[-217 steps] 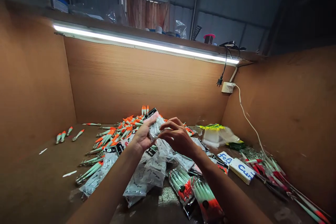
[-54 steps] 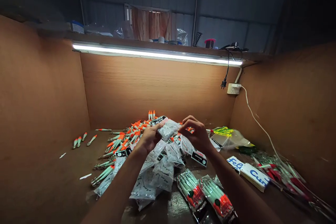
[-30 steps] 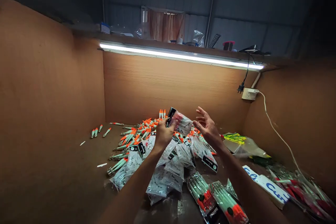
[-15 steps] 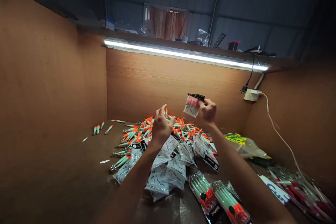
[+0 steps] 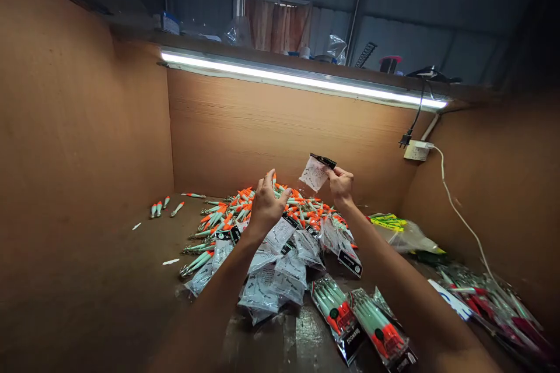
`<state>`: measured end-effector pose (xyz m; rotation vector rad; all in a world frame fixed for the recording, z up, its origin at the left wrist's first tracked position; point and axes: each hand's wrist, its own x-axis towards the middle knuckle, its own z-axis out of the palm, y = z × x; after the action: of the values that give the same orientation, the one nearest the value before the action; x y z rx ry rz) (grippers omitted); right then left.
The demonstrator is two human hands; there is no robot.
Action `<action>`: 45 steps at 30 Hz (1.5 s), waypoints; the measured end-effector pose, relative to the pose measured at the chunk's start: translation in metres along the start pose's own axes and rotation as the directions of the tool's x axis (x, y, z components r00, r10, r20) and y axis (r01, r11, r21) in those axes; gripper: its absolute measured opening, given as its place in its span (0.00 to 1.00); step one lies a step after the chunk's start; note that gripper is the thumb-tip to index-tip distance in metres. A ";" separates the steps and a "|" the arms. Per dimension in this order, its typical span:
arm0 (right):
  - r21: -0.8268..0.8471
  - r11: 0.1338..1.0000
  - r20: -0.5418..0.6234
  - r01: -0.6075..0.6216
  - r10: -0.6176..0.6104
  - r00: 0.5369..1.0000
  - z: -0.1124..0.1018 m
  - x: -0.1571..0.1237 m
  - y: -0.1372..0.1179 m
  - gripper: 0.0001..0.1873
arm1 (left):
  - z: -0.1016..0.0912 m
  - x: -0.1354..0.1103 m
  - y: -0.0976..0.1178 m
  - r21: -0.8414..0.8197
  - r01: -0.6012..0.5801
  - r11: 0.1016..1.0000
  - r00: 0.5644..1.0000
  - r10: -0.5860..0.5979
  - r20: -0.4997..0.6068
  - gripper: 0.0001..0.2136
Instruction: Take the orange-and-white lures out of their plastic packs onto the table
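My right hand [image 5: 341, 184] pinches a small clear plastic bag [image 5: 315, 173] by its black header, holding it up in front of the back panel. Printed text and little drawings show on the bag. To its left, my left hand [image 5: 268, 201] is raised with thumb and fingers apart, nothing visible between them. Behind and below it lies a heap of orange-tipped, pale green squid jigs [image 5: 238, 207]. Nearer me, several printed clear bags with black headers [image 5: 260, 291] overlap on the table, partly hidden by my left forearm.
Two packs filled with jigs [image 5: 335, 312] lie at the front, beside my right forearm. Packed red and pale lures [image 5: 485, 297] are at far right, near a yellow-printed bag [image 5: 411, 236]. A few loose jigs [image 5: 159, 208] lie left. A white cable [image 5: 459, 210] hangs from a wall socket [image 5: 416, 150].
The bag in my right hand has turned slightly and shifted a little left. My left hand stays open in about the same place. The whole view has tilted slightly.
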<state>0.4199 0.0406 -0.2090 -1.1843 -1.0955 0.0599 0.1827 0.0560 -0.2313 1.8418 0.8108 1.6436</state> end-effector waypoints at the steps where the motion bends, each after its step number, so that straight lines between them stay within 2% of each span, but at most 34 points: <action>1: 0.048 0.999 0.048 -0.011 0.009 0.999 0.000 -0.006 -0.006 0.28 | 0.001 -0.001 0.001 -0.028 0.015 0.999 1.000 -0.015 0.002 0.34; 3: 0.141 0.988 0.193 -0.062 0.034 0.981 0.000 -0.022 -0.018 0.27 | 0.004 -0.003 0.003 -0.118 0.048 0.992 0.999 -0.047 0.014 0.35; 5: 0.204 0.972 0.395 -0.120 0.030 0.918 -0.001 -0.041 -0.025 0.26 | 0.007 -0.007 0.004 -0.212 0.118 0.970 0.988 -0.094 0.121 0.31; 8: 0.219 0.966 0.602 -0.139 -0.022 0.798 -0.009 -0.057 -0.020 0.27 | 0.009 -0.009 0.004 -0.248 0.304 0.920 0.913 -0.208 0.351 0.17; 9: 0.179 0.977 0.614 -0.120 -0.016 0.789 -0.016 -0.056 -0.013 0.27 | 0.008 -0.008 0.003 -0.243 0.348 0.906 0.896 -0.245 0.370 0.15; 10: 0.088 0.992 0.583 -0.089 0.021 0.813 -0.026 -0.051 -0.003 0.28 | 0.006 -0.006 0.003 -0.252 0.373 0.893 0.895 -0.274 0.352 0.15; 12: -0.214 0.975 0.411 -0.060 0.145 0.900 -0.056 -0.032 0.025 0.27 | 0.000 0.001 0.003 -0.339 0.376 0.862 0.920 -0.303 0.249 0.18; 13: -0.424 0.902 0.270 -0.078 0.207 0.940 -0.075 -0.020 0.041 0.26 | -0.004 0.005 0.003 -0.411 0.367 0.834 0.929 -0.311 0.199 0.19; 14: -0.540 0.834 0.187 -0.113 0.250 0.950 -0.095 -0.008 0.059 0.23 | -0.008 0.010 0.005 -0.492 0.362 0.792 0.932 -0.328 0.157 0.19; 17: -0.727 0.659 0.077 -0.196 0.361 0.929 -0.149 0.019 0.110 0.11 | -0.018 0.021 0.010 -0.679 0.370 0.634 0.898 -0.430 0.088 0.17; 19: -0.811 0.541 0.045 -0.220 0.434 0.900 -0.173 0.027 0.142 0.05 | -0.020 0.024 0.013 -0.742 0.393 0.543 0.862 -0.500 0.090 0.13; 23: -0.907 0.377 0.037 -0.188 0.516 0.856 -0.188 0.028 0.193 0.06 | -0.017 0.025 0.014 -0.807 0.419 0.416 0.801 -0.589 0.113 0.08; 27: -0.940 0.326 0.087 -0.103 0.520 0.850 -0.189 0.027 0.222 0.05 | -0.014 0.024 0.008 -0.811 0.429 0.397 0.770 -0.630 0.099 0.06; 32: -0.921 0.389 0.187 0.002 0.440 0.878 -0.196 0.026 0.225 0.04 | -0.010 0.021 0.004 -0.822 0.409 0.397 0.771 -0.632 0.079 0.10; 37: -0.827 0.562 0.265 0.027 0.346 0.900 -0.191 0.017 0.199 0.05 | -0.006 0.016 0.005 -0.836 0.408 0.368 0.777 -0.620 0.106 0.14; 40: -0.712 0.702 0.296 0.020 0.274 0.915 -0.183 0.010 0.174 0.10 | -0.003 0.012 0.008 -0.829 0.417 0.372 0.773 -0.626 0.107 0.15; 42: -0.638 0.770 0.289 0.000 0.239 0.927 -0.176 0.005 0.150 0.17 | 0.000 0.008 0.011 -0.814 0.426 0.394 0.767 -0.635 0.094 0.16; 44: -0.510 0.859 0.271 -0.043 0.207 0.940 -0.165 -0.002 0.117 0.24 | 0.004 0.004 0.014 -0.798 0.414 0.439 0.776 -0.628 0.057 0.17; 45: -0.397 0.915 0.263 -0.074 0.191 0.946 -0.158 -0.008 0.095 0.26 | 0.007 0.002 0.015 -0.790 0.392 0.470 0.794 -0.608 0.033 0.18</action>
<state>0.5736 -0.0340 -0.2800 -1.6435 -1.3274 0.1386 0.1907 0.0473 -0.2203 0.6785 0.5288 1.4759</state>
